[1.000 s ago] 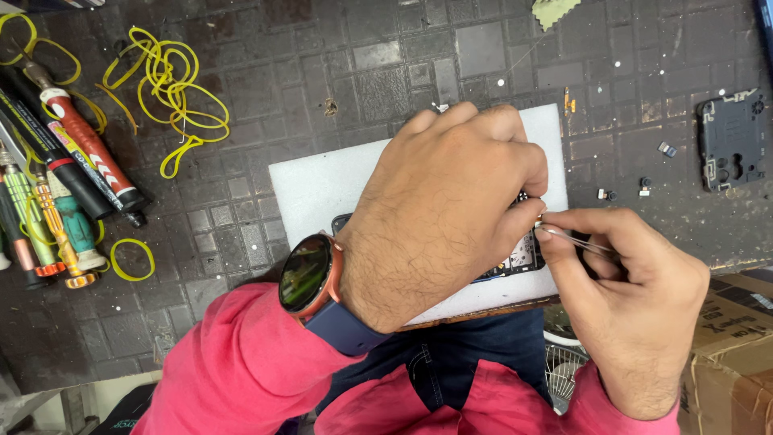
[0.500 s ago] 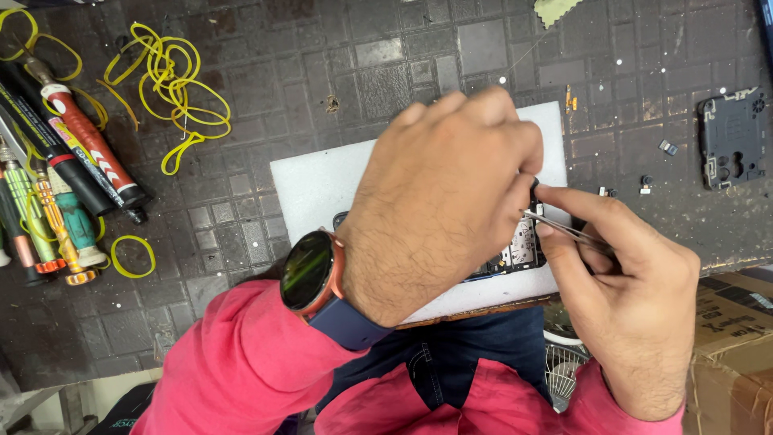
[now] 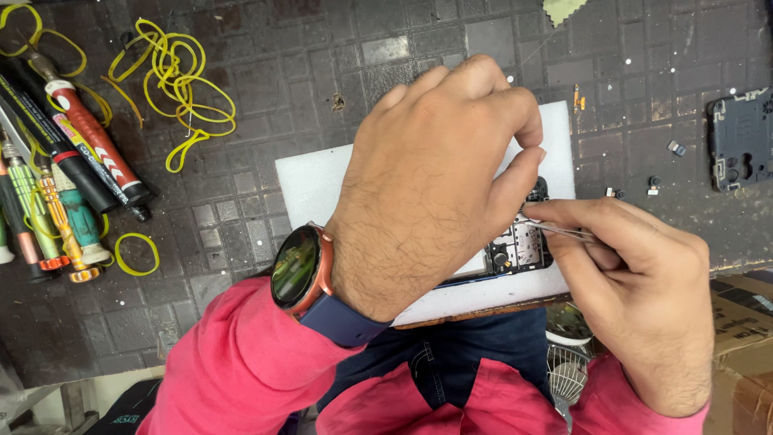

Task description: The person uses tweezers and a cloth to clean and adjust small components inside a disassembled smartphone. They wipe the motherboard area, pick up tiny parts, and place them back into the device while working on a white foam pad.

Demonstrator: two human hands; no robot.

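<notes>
Taking the foam pad (image 3: 322, 181) as landmark: the opened phone (image 3: 519, 246) lies on its near right part, the left hand (image 3: 427, 185) lies over it, the right hand (image 3: 636, 282) sits at its right near corner with the tweezers (image 3: 555, 229) reaching onto the phone. The rubber bands (image 3: 173, 80) lie beyond its left far corner, the pens and screwdrivers (image 3: 60, 177) well to its left, the phone frame (image 3: 741, 141) well to its right

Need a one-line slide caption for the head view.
Left hand steadies an opened phone on a white foam pad while the right hand works tweezers into its circuit board.
</notes>
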